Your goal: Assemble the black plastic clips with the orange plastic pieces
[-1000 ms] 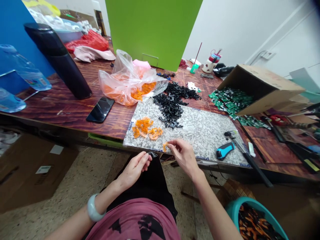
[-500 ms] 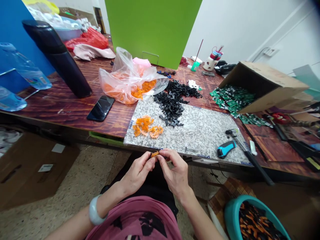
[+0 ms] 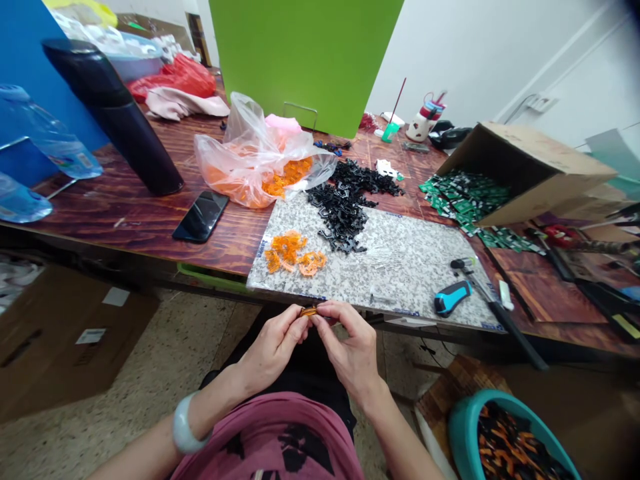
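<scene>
A small orange and black piece (image 3: 309, 311) is pinched between the fingertips of both hands, just off the front edge of the table. My left hand (image 3: 278, 343) grips its left end, with a pale bangle (image 3: 187, 423) on that wrist. On the right end, my right hand (image 3: 351, 343) has thumb and fingers closed. Fingertips hide part of the piece. Beyond the hands, a speckled board (image 3: 400, 287) bears orange clear parts (image 3: 287, 250), a heap of black parts (image 3: 343, 213) and thin clear or metallic pins (image 3: 387, 256).
A blue-handled tool (image 3: 453, 297) and a hammer (image 3: 500, 320) lie on the board's right side. Left of it are a phone (image 3: 201, 217) and a dark flask (image 3: 117, 120). A teal tub (image 3: 463, 433) stands low at right; a carton (image 3: 540, 167) spills green pieces.
The held piece has turned slightly between the fingertips and looks flatter. Both hands remain in nearly the same place.
</scene>
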`<state>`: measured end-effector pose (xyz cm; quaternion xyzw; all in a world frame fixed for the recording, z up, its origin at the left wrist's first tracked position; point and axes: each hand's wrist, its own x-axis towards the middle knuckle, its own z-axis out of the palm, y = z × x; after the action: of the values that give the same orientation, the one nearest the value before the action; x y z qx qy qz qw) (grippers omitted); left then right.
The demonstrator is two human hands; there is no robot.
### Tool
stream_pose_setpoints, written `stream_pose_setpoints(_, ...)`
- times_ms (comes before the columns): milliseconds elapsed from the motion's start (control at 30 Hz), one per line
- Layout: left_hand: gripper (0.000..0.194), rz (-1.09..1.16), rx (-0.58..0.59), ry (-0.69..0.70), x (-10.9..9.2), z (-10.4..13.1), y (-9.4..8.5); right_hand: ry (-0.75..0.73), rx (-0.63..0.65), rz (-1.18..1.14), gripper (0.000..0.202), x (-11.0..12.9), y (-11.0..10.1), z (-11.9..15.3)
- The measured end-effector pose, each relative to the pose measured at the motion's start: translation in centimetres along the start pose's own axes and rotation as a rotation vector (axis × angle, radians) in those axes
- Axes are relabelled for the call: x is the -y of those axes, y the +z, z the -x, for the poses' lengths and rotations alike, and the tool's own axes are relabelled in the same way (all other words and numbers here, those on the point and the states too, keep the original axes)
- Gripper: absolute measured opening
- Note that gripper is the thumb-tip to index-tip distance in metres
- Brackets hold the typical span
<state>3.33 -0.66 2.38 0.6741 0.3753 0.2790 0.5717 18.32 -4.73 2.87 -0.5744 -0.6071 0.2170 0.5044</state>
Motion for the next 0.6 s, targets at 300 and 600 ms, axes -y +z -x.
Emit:
stream_pose_setpoints(300, 0.023, -0.153, 0.110, 0.120, -0.3, 0.4, -1.0, 0.202, 0.261, -0.199, 0.018, 0.3, -1.5, -0.6)
stream_pose_setpoints(600, 0.022, -0.250, 0.145, 0.272, -1.0, 0.7, -1.3, 0.010, 0.227, -0.099, 0.007, 1.3, -1.8, 0.2)
